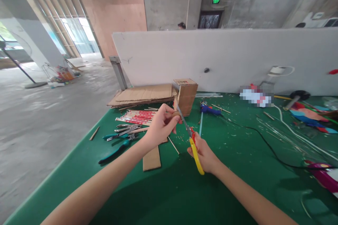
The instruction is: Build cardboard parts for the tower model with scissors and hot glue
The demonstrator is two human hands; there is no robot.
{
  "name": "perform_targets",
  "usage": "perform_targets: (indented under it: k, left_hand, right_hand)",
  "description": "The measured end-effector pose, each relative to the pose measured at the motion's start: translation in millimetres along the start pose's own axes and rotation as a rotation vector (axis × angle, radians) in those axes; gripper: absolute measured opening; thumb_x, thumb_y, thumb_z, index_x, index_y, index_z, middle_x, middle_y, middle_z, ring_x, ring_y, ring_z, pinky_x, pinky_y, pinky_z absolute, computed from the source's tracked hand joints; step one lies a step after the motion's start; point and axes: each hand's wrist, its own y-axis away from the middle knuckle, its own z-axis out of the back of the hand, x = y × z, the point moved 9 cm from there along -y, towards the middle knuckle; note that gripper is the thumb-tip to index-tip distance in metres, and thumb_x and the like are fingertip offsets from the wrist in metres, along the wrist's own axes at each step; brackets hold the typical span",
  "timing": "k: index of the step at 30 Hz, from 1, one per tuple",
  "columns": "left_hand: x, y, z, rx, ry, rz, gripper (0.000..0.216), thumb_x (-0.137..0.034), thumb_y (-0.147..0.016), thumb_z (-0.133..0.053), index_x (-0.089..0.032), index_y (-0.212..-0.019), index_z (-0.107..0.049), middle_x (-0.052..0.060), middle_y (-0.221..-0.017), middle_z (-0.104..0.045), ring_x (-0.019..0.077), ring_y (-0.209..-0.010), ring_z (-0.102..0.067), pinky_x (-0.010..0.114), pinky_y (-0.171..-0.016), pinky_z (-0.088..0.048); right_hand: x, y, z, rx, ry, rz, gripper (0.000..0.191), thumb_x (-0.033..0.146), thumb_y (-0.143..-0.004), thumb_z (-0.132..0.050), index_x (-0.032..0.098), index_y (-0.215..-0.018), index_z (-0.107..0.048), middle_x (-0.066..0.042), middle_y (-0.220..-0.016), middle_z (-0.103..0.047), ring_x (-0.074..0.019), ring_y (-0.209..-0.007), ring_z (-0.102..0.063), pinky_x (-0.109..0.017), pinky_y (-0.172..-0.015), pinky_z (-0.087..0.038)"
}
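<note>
Pinched in the fingers of my left hand (161, 128) is a small piece of cardboard (176, 114). My right hand (207, 156) is wrapped round the handles of scissors (195, 158) with yellow and red grips. Their blades point up and away, touching or very close to the cardboard piece; whether they are cutting it I cannot tell. Just behind stands an upright cardboard box (188, 98). A flat cardboard strip (151, 159) lies on the table below my left wrist, near a thin wooden stick (173, 145).
Teal-handled pliers (116, 152) and red-wrapped sticks (137, 116) lie left. Flat cardboard sheets (145, 93) are stacked behind. A blue glue gun (210, 109) trails a black cord across the green table (224, 197). A white partition (224, 56) borders the back. Thin clear sticks (277, 133) lie right.
</note>
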Motion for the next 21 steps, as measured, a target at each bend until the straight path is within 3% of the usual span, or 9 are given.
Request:
perform_targets:
  k: [7, 21]
  left_hand:
    - [-2.4, -1.0, 1.9, -0.021, -0.003, -0.031, 0.021, -0.026, -0.087, -0.052, -0.02, -0.083, -0.033, -0.003, -0.07, -0.061, 0.0036, -0.044, -0.053, 0.017, -0.044, -0.041]
    - [7.7, -5.5, 5.4, -0.015, -0.004, 0.013, 0.018, -0.022, -0.087, -0.051, -0.02, -0.083, -0.033, -0.003, -0.069, -0.063, 0.0038, -0.044, -0.053, 0.017, -0.043, -0.041]
  right_hand:
    - [-4.4, -4.9, 2.9, -0.029, 0.062, 0.044, 0.021, 0.037, -0.084, -0.05, 0.022, -0.086, -0.036, 0.006, -0.066, -0.04, -0.0124, -0.054, -0.041, -0.027, -0.052, -0.032]
    - [-8.9, -8.3, 4.6, 0.0, 0.084, 0.061, 0.02, 0.039, -0.085, -0.046, 0.023, -0.081, -0.035, 0.005, -0.064, -0.039, -0.0126, -0.053, -0.037, -0.027, -0.05, -0.034]
